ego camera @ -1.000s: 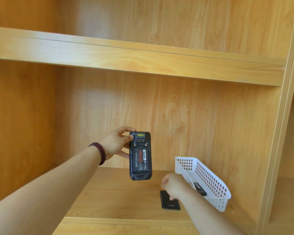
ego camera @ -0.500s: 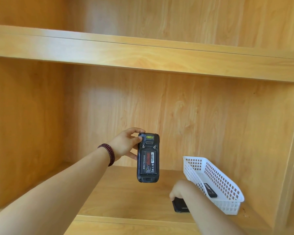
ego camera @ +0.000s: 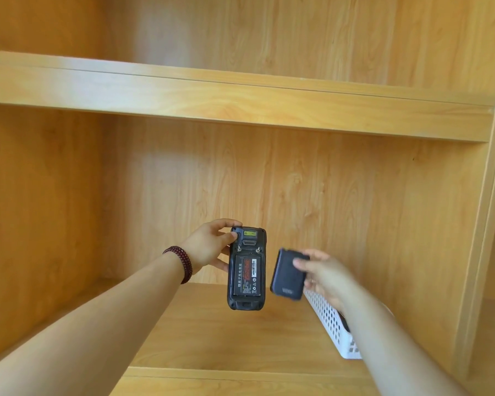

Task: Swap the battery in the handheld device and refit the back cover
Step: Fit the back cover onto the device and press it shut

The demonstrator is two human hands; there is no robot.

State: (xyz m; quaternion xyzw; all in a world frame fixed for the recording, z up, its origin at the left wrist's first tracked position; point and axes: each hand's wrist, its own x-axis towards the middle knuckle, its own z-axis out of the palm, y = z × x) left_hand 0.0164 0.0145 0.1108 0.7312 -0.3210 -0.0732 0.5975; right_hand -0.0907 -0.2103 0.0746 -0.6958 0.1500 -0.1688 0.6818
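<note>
The left hand (ego camera: 209, 247) is holding up a black handheld scanner with its battery showing (ego camera: 247, 268). The right hand (ego camera: 325, 274) is gripping a dark flat plastic cover (ego camera: 287, 277) just beside it, above the wooden shelf (ego camera: 212, 332).

A storage room or office, judging by the wooden shelving (ego camera: 240, 110) and white basket (ego camera: 329, 321).

The right hand (ego camera: 327, 274) now holds the cover (ego camera: 287, 274) up beside the scanner (ego camera: 247, 268), off the shelf (ego camera: 226, 332)
</note>
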